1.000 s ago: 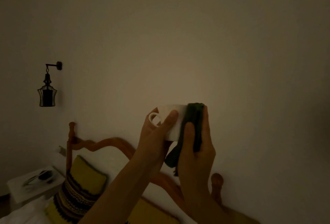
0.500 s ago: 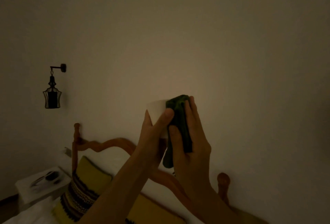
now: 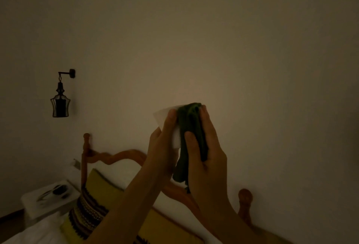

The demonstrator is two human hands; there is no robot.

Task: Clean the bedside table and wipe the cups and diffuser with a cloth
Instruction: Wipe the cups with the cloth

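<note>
In dim light I hold a white cup (image 3: pixel 162 116) up in front of the wall. My left hand (image 3: pixel 162 147) grips it from the left and below, thumb lying across its side. My right hand (image 3: pixel 206 158) holds a dark green cloth (image 3: pixel 191 127) folded over the cup's right side and rim, thumb on the near face, fingers behind. The loose end of the cloth hangs down between my hands. The cup's handle is hidden. No diffuser is in view.
A wooden headboard (image 3: pixel 120 156) with round posts runs behind my arms. A yellow striped pillow (image 3: pixel 91 205) leans against it on the bed. A white bedside table (image 3: pixel 48 199) with dark items stands at lower left. A dark lantern lamp (image 3: pixel 60 105) hangs on the wall.
The cup has turned in my left hand, so its handle no longer shows. The cloth has slid left over the cup and covers more of it.
</note>
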